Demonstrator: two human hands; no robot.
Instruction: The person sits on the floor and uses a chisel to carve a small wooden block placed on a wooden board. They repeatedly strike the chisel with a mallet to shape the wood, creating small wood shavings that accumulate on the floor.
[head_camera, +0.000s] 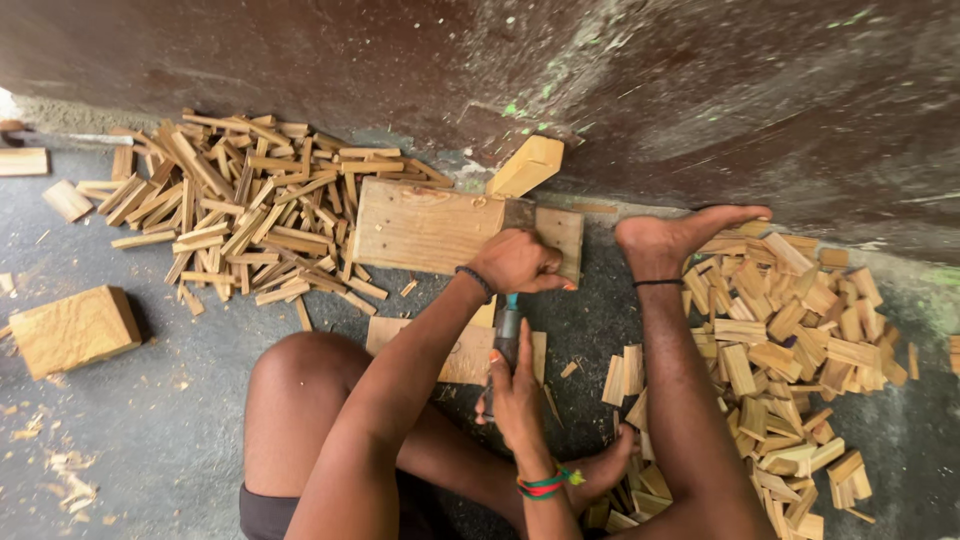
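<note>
I had the tool (507, 335) dead centre: a slim grey handle with a teal collar, running from the right hand (520, 392) up under the left hand (517, 262). Its working end was hidden beneath the left knuckles, so I could not tell what kind of edge it carried. The right hand was wrapped round the lower handle, fingers curled along it, more a guiding hold than a hard clench. The left hand was clenched into a fist at the top of the tool, pressing down on the near edge of the pale plank (420, 228), which lay flat on the floor (160, 440) close to the dark wall (700, 100). A second board (462, 350) lay under the handle, nearer the body. The bare foot (680, 235) sat just right of the plank, toes toward the wall. To my eye, doing this well called for keeping the handle in line with the grain, the fist square over the tool, and every fingertip behind the hidden edge; the foot looked close enough to brace the plank if it slid. Further out, a yellow block (527, 166) leaned on the wall, thin sticks (240, 210) were heaped to the left, short chunks (790, 340) to the right, and a big square block (72, 328) sat well apart at far left.
</note>
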